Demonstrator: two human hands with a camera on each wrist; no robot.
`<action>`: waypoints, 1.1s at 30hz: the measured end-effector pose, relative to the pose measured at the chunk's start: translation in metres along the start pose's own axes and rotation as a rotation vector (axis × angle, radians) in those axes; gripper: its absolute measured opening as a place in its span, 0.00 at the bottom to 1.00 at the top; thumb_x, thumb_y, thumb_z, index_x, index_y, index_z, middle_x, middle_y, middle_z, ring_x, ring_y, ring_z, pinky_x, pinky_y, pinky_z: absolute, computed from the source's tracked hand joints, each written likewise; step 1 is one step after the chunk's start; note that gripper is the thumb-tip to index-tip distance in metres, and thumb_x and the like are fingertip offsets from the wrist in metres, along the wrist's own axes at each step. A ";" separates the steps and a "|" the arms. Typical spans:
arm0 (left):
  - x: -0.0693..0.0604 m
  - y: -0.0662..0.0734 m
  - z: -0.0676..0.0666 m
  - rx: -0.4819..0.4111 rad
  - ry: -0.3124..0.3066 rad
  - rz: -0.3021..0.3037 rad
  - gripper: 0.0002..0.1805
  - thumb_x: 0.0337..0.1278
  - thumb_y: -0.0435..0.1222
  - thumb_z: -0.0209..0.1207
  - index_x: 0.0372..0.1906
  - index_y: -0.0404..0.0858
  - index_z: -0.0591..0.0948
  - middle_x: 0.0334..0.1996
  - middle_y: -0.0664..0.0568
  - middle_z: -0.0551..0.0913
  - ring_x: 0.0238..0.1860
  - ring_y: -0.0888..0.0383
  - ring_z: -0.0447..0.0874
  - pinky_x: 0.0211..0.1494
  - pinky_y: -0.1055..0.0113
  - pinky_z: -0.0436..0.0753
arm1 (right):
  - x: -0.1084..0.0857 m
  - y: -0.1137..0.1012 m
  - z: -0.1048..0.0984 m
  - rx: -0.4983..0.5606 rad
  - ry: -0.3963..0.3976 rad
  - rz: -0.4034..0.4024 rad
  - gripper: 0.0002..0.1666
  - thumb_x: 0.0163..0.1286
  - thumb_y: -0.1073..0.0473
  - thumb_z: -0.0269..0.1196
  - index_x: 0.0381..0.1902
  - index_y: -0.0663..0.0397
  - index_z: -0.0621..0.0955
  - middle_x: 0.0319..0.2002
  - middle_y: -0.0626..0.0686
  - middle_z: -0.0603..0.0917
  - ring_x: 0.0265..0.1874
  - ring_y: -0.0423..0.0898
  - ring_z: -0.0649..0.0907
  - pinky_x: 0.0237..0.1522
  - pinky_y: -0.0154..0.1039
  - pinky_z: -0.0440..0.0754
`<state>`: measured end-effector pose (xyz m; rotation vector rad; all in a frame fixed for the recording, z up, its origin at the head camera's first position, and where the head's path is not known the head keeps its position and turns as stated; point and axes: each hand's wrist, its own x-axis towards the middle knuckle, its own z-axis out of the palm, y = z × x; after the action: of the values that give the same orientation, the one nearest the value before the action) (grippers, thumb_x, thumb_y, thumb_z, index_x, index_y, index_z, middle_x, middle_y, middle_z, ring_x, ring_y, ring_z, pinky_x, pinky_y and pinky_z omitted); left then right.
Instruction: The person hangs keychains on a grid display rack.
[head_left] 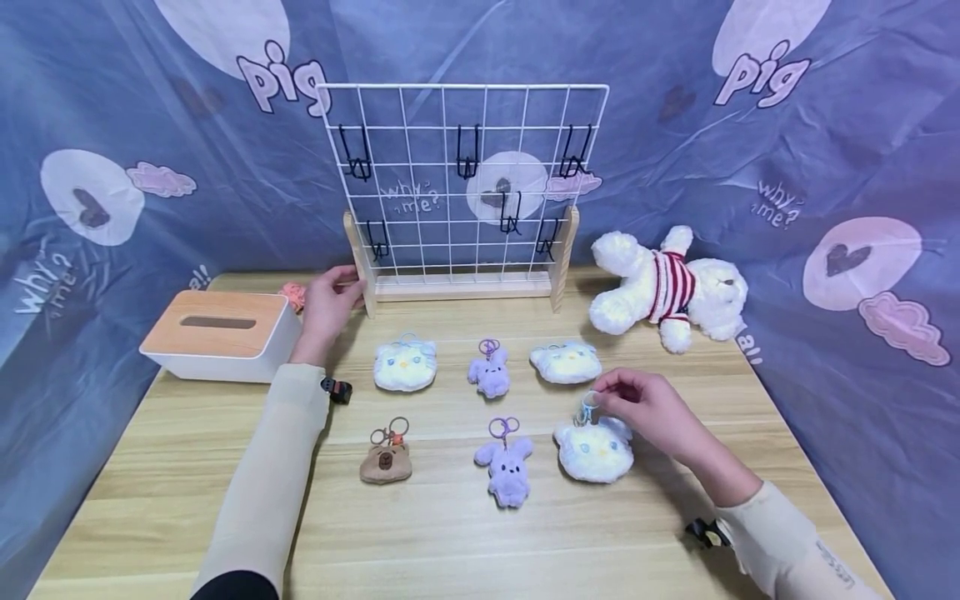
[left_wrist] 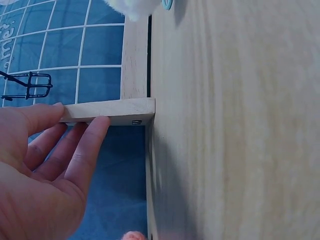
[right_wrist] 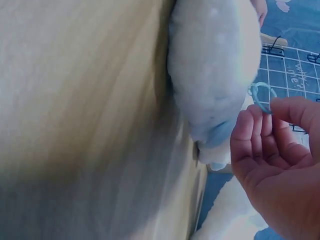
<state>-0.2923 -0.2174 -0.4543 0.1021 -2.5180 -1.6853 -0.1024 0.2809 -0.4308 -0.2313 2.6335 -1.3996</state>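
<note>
Right hand (head_left: 648, 410) pinches blue ring (head_left: 591, 401)

The ring's white plush (head_left: 594, 455) is just to the near left of that hand, below the pinching thumb and fingers. Far left, the left hand (head_left: 328, 307) grips the rack's (head_left: 463, 287) left post (head_left: 359, 257) between thumb and fingers.
</note>
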 end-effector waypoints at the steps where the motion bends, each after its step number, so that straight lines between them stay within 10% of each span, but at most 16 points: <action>1: 0.000 0.000 0.000 0.000 0.000 -0.002 0.23 0.83 0.34 0.63 0.75 0.32 0.80 0.69 0.33 0.86 0.58 0.46 0.90 0.58 0.71 0.97 | 0.000 -0.001 -0.001 0.007 -0.001 -0.004 0.08 0.79 0.63 0.70 0.51 0.60 0.89 0.42 0.57 0.92 0.38 0.36 0.86 0.38 0.28 0.87; 20: 0.000 -0.003 -0.002 -0.058 -0.012 -0.017 0.22 0.82 0.33 0.64 0.72 0.27 0.82 0.63 0.26 0.87 0.36 0.74 0.89 0.50 0.79 0.95 | 0.000 -0.020 -0.015 0.068 0.008 -0.018 0.10 0.80 0.64 0.69 0.53 0.64 0.87 0.41 0.50 0.90 0.39 0.36 0.87 0.41 0.31 0.91; 33: 0.000 -0.001 -0.002 -0.036 -0.012 -0.036 0.23 0.84 0.36 0.63 0.73 0.29 0.82 0.62 0.29 0.88 0.40 0.68 0.89 0.53 0.76 0.96 | 0.007 -0.037 -0.026 0.041 0.039 -0.067 0.08 0.80 0.63 0.70 0.52 0.62 0.88 0.41 0.45 0.90 0.39 0.37 0.86 0.41 0.31 0.90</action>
<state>-0.2923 -0.2194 -0.4543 0.1360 -2.5075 -1.7495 -0.1119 0.2797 -0.3858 -0.2927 2.6487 -1.4919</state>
